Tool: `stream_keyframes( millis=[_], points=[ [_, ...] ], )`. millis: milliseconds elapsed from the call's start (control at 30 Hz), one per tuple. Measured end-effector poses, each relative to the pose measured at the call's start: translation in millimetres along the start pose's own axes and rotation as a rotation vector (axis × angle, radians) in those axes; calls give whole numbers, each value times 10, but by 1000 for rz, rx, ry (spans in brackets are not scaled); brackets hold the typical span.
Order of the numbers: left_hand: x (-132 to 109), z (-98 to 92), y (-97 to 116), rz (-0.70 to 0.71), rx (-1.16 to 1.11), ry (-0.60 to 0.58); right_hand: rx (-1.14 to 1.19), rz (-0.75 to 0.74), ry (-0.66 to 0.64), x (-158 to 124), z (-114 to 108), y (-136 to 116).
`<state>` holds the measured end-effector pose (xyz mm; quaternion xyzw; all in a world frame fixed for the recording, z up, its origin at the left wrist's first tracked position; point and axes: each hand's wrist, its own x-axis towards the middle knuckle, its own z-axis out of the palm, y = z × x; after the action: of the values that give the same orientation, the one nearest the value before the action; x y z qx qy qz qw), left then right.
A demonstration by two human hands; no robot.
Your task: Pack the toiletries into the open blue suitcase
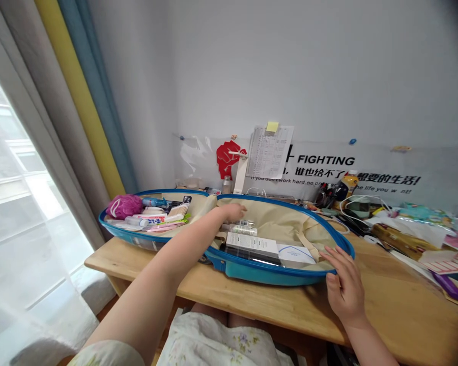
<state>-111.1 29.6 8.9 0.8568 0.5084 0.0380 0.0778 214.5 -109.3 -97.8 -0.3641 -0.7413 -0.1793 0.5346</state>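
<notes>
An open blue hard-shell suitcase (pixel 278 272) with beige lining lies on a wooden desk (pixel 370 300), its two halves side by side. My left hand (pixel 232 212) rests on the beige lining (pixel 278 218) near the hinge, and I cannot tell whether it grips the fabric. My right hand (pixel 342 281) lies on the near blue rim, fingers apart. Below the left hand are small clear bottles (pixel 242 229), a white carton (pixel 250 243) and a white box (pixel 295 255). The far half holds a pink bath sponge (pixel 124 206) and toiletry tubes (pixel 148 219).
Papers, cables, a yellow bottle and assorted clutter (pixel 400 229) cover the desk's right side. A plastic-covered wall with a pinned sheet (pixel 269 151) rises behind it. A sheer curtain (pixel 34 244) hangs at the left, past the desk's end.
</notes>
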Motion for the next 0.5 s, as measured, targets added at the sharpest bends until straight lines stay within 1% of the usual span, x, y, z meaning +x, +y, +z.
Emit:
stream_keyframes(
  millis=[67, 100, 167, 233, 300, 367, 433, 500],
  points=[
    [-121, -200, -84, -15, 19, 119, 0, -13, 4, 3, 1, 1],
    [-212, -304, -173, -33, 34, 171, 1, -17, 9, 5, 2, 1],
    [-459, -488, -447, -109, 76, 245, 1, -17, 12, 7, 5, 2],
    [-782, -609, -807, -230, 130, 276, -1, -10, 9, 6, 8, 3],
    [-1146, -648, -1183, -358, 186, 255, -2, -2, 6, 5, 9, 4],
    [-1503, -614, -1510, -466, 237, 191, -3, 0, 7, 6, 9, 0],
    [-1809, -536, -1755, -531, 276, 108, -2, -2, 7, 9, 8, -6],
    [-2033, -450, -1916, -566, 304, 44, -4, -2, 7, 11, 6, -12]
  ],
)
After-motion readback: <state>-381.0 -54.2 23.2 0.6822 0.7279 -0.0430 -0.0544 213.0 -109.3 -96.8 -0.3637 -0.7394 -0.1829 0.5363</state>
